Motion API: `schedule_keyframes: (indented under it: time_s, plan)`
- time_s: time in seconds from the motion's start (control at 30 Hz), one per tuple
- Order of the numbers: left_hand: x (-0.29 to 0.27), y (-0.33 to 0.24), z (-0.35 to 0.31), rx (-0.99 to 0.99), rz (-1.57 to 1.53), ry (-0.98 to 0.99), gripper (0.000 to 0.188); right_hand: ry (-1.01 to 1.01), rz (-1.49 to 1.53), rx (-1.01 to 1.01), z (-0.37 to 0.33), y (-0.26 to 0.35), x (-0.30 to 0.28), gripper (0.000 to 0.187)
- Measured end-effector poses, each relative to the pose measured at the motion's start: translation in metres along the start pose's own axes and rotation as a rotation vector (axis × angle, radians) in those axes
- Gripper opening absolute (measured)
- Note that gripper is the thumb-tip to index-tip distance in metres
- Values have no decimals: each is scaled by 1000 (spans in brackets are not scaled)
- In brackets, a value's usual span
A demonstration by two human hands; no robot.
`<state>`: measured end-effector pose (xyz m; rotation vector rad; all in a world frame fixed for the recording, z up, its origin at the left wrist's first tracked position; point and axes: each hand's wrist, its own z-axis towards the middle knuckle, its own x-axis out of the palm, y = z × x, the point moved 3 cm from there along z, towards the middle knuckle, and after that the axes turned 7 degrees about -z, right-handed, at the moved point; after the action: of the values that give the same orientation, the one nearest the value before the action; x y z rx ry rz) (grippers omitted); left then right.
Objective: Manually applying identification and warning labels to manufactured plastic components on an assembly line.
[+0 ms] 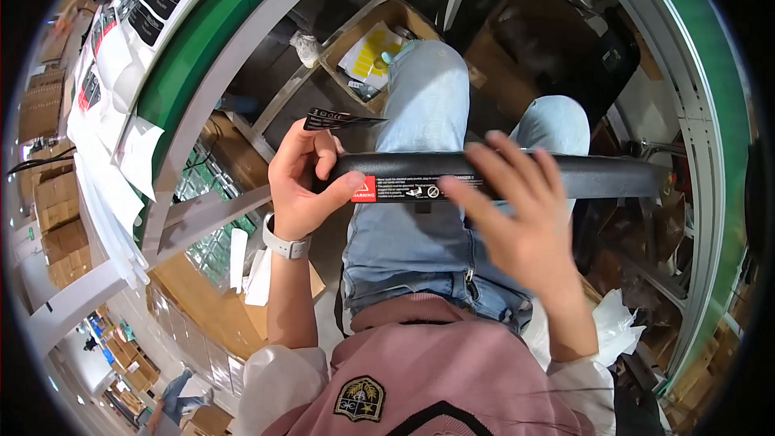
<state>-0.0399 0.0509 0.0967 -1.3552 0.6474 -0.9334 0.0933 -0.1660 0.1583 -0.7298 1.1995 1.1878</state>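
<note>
We see a long black plastic bar [500, 175], smooth with a satin sheen, bearing a glossy paper warning sticker [412, 189]; beneath it, soft, faded blue denim jeans [412, 234].

A long green table [190, 48] curves along the left side, with a grey metal edge. White sheets with black stickers [149, 8] lie flat on top of it, and some white paper [133, 153] hangs over its edge. Under the table, an open brown box [367, 52] with a yellow paper in it sits on the floor.
</note>
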Motion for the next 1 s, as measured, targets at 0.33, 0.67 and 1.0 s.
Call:
schedule_keyframes:
  time_s: [0.33,0.67,1.0]
  plan:
    - [67,-50,23,99,-284,140,54,-146,408,332,-15,-38,-28,42]
    - [152,-31,42,-260,-604,240,38,-493,1334,685,-34,-82,-27,30]
    - [168,-42,46,-125,-205,312,28,-530,1159,561,-55,-100,-30,7]
